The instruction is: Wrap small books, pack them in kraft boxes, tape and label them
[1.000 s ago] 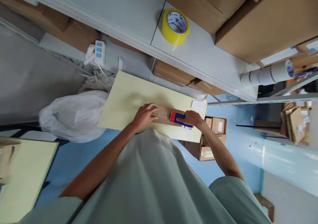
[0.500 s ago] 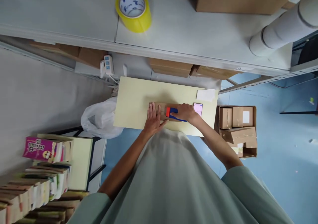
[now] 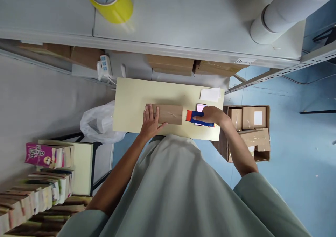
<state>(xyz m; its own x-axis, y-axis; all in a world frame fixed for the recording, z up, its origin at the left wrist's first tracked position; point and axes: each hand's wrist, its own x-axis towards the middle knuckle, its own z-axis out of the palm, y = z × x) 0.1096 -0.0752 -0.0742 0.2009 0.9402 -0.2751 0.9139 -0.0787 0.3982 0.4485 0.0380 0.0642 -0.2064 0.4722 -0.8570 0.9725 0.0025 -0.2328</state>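
Observation:
A closed brown cardboard box point(image 3: 170, 114) lies lengthwise on a pale yellow tabletop point(image 3: 131, 100). My left hand point(image 3: 151, 123) rests flat on the box's left end, its fingers stretched out and the thumb along the near side. Past the box's right end, my right hand point(image 3: 213, 115) is closed around a blue tape dispenser point(image 3: 197, 115) with an orange-red front. That front end is apart from the box. Under the tape dispenser, a phone point(image 3: 201, 107) with a lit screen is partly covered. White paper slips point(image 3: 210, 94) lie behind the phone.
A grey shelf point(image 3: 170, 23) spans the far side, with a yellow tape roll point(image 3: 112, 6) and white paper rolls point(image 3: 278, 20) on it. On the right stands a carton point(image 3: 267, 135) of small boxes. A white plastic bag point(image 3: 97, 125) hangs left; books point(image 3: 42, 191) stand lower left.
My right hand has moved the tape dispenser right, off the box and over the phone. The left hand stays flat on the box's left end. The whole view has shifted somewhat.

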